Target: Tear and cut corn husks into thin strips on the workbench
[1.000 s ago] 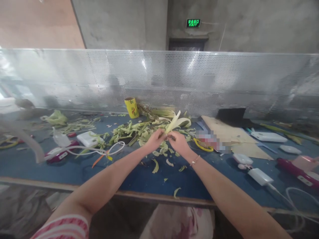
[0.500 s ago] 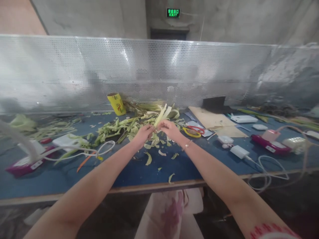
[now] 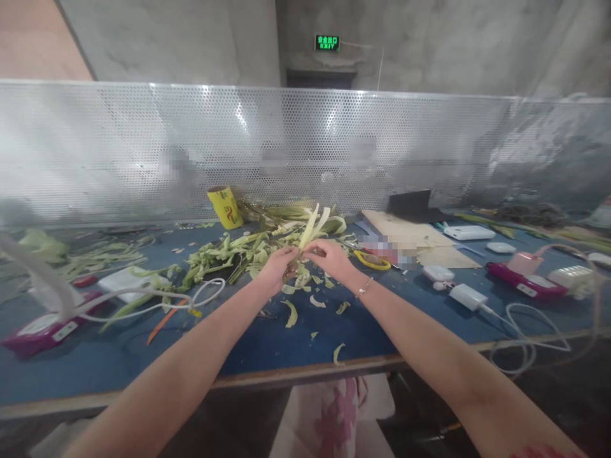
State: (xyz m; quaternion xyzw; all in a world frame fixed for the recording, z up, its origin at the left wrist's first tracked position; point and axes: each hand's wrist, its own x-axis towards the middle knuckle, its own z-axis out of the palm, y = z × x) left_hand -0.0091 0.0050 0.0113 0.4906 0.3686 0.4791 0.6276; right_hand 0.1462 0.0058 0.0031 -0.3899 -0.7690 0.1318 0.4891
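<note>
Pinching at mid-frame, left hand [image 3: 280, 267] and right hand [image 3: 331, 258] clamp fingers on the pale leaf [image 3: 310, 226]. Probably light, soft, tearable; hold its base.

"Where's the glare?"
"Streaking the perforated screen [image 3: 305, 146] near eleven and twelve o'clock; the exit sign [image 3: 327, 42] glows green at twelve."
"Sharpness?"
"Soft, edges stretched (mosaic squares blot a patch near three). Below the table [image 3: 305, 350], at six, it's dim."

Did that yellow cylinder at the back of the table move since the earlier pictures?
No. The whole view shifts with the camera, but against the perforated screen the yellow cylinder keeps its place on the table.
</note>
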